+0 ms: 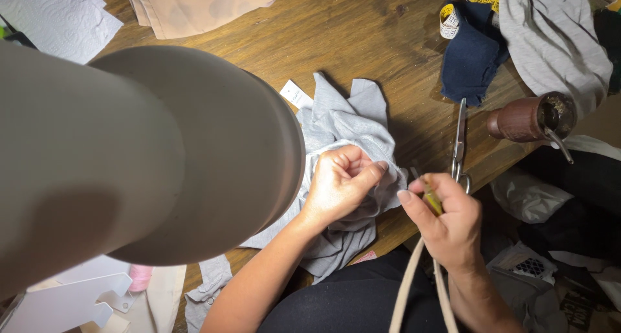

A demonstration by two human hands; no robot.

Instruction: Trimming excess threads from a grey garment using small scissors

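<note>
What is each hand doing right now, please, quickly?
Left hand: closed, pinching the grey garment.
Right hand: closed on a small yellow-handled tool; its kind cannot be told.

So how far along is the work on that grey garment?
Done: nothing visibly finished. In hand: the left hand pinches the grey garment while the right hand holds a small yellow-handled tool at its edge. Left: cannot tell; the scissors lie unused.
</note>
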